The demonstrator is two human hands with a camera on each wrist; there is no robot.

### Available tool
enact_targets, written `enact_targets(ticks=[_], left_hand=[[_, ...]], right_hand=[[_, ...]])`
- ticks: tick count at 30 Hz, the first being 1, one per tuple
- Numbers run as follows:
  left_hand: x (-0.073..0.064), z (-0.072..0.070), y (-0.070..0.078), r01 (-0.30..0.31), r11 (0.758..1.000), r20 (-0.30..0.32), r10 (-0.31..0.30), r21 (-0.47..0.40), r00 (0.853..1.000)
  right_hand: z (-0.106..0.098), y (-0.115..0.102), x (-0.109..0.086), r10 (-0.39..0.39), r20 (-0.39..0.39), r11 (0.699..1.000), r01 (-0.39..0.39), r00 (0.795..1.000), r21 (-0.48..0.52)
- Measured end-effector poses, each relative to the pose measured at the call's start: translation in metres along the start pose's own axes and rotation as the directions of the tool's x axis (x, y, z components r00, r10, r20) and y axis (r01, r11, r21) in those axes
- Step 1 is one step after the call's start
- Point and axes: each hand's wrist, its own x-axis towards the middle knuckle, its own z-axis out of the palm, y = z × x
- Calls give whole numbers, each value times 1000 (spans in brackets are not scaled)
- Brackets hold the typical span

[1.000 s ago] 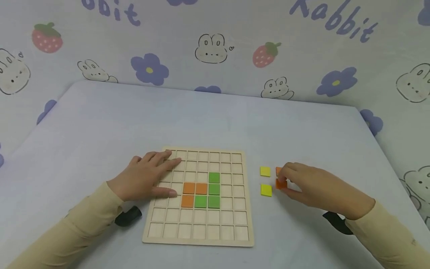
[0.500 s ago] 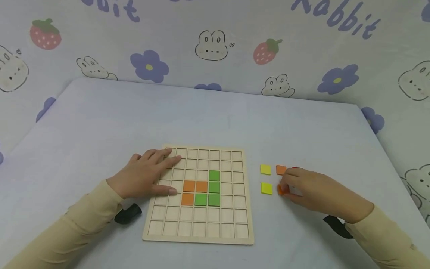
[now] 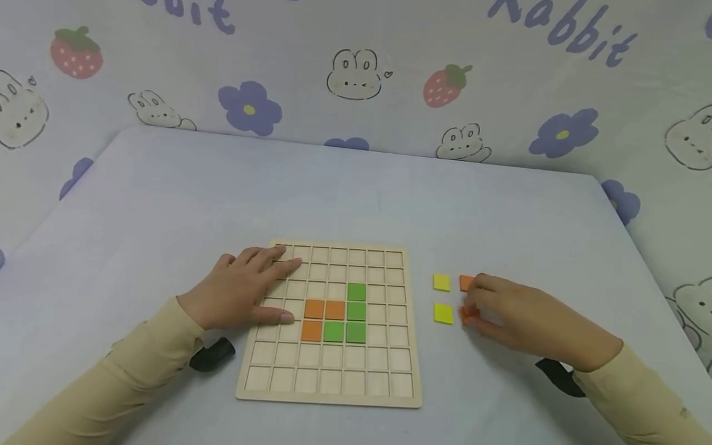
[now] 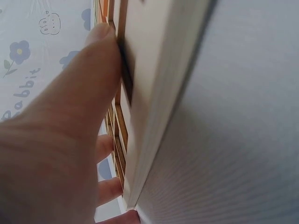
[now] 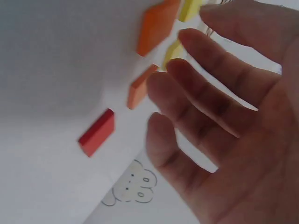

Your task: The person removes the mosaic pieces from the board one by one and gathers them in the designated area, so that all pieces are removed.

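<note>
My left hand [image 3: 236, 290] lies with spread fingers on the left side of a wooden grid board [image 3: 328, 397], its thumb over a cell at the edge. Orange tiles [image 3: 314, 309] and green tiles [image 3: 356, 311] sit in the board's middle cells. To the right of the board, my right hand [image 3: 517, 312] has its thumb and fingertips right at an orange tile [image 3: 470, 316]. The right wrist view shows that tile [image 5: 159, 28] beside loosely bent fingers, with a gap between thumb and index finger. Another orange tile [image 3: 467, 283] lies just behind it, partly covered by the hand.
Two yellow tiles [image 3: 443, 314] lie between the board and the orange tiles. A red tile [image 5: 96, 133] shows in the right wrist view; the right hand hides it from the head view. A printed cloth [image 3: 356, 111] hangs behind the white table [image 3: 278, 185].
The near orange tile has shifted slightly toward the person, level with the near yellow tile, and my right hand has moved with it. My left hand stays on the board.
</note>
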Motion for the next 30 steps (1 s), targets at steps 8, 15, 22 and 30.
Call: enact_targets(ticks=[8,15,22,30], left_hand=[[0,-4,-2,3,1000,-6,-3,7,1000],[0,3,-3,-1,1000,-12,1,17,1000],[-2,7,-1,-2,1000,-7,2,18,1000],[0,5,-5,-10,999,-23,11,37,1000]], right_hand=[[-12,-10,32,-117,-150,991,126,982,51],[-8,-37,76,-197,-55,980,197,979,-2],[6,-54,115,-255,40,967,255,966,24],[15,-57,133,-280,83,960,277,956,39]])
